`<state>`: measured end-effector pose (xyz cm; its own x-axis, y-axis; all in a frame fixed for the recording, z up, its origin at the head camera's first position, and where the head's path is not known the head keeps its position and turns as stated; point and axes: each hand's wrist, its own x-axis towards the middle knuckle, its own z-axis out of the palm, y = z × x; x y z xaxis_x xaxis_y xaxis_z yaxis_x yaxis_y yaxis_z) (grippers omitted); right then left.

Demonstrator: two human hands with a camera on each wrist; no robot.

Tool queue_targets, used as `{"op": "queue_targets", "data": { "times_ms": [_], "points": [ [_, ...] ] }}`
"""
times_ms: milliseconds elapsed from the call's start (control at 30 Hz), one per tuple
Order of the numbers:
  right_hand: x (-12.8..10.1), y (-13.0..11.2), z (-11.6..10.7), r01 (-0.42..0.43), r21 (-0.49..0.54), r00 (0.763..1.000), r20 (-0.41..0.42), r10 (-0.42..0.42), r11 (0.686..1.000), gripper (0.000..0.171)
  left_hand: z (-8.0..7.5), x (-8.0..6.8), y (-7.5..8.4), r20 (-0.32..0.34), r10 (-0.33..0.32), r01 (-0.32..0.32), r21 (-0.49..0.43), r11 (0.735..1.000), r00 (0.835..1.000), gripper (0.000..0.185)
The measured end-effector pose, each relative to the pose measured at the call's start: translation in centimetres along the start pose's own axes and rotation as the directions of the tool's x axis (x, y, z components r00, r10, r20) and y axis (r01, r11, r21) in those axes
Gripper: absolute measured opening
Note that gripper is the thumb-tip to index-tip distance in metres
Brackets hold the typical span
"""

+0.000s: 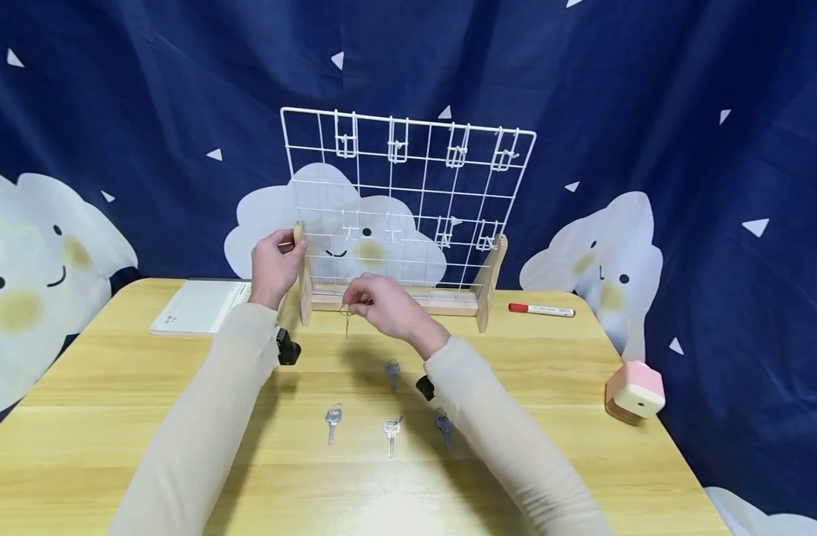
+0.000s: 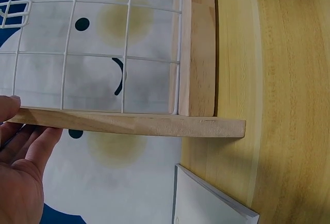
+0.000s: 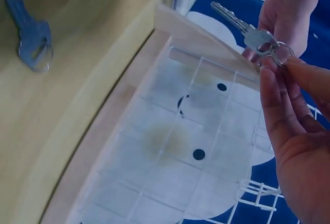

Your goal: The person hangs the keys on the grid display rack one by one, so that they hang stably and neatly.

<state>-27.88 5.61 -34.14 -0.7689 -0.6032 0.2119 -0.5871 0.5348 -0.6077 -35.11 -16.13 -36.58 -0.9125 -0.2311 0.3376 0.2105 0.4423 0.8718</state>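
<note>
1. Head: four keys (image 1: pixel 391 430) lay on the bench (image 1: pixel 113 417); a fifth key (image 1: pixel 346 326) hung before the rack (image 1: pixel 422 190).
2. Left wrist: left grip (image 2: pixel 23 175) clasped the rack's wooden upright (image 2: pixel 139 124), presumably steadying it.
3. Right wrist: right grip (image 3: pixel 304 141) pinched the fifth key's ring (image 3: pixel 273 50), apparently keeping its blade (image 3: pixel 230 18) clear.

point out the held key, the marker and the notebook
held key (image 3: pixel 256 38), right wrist view, on its broad head near the ring
marker (image 1: pixel 544 310), head view, on its white barrel
notebook (image 1: pixel 197 306), head view, middle of its upper face

Silver key (image 3: pixel 253 37) on a ring (image 3: pixel 273 56), blade downward, before a wooden-footed white wire rack (image 1: pixel 422 191)
</note>
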Motion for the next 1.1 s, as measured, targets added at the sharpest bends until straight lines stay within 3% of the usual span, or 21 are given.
{"op": "queue_targets", "data": {
  "times_ms": [333, 700, 1100],
  "points": [
    [0.8, -0.9, -2.0, -0.007, 0.077, 0.996, -0.085, 0.014, 0.997, 0.005, -0.2, -0.3, -0.2, -0.004, -0.014, 0.014, 0.005, 1.000, 1.000, 0.033],
    [2.6, -3.2, -5.5, -0.012, 0.071, 0.987, -0.157, 0.023, 0.997, 0.010, -0.3, -0.1, 0.1, -0.006, 0.001, -0.001, 0.009, 1.000, 1.000, 0.033],
    [5.0, -6.5, -10.2, -0.021, 0.137, 0.936, -0.344, 0.067, 0.990, 0.006, -0.1, 0.0, 0.1, 0.002, -0.002, 0.002, 0.016, 1.000, 1.000, 0.033]
  ]
}}
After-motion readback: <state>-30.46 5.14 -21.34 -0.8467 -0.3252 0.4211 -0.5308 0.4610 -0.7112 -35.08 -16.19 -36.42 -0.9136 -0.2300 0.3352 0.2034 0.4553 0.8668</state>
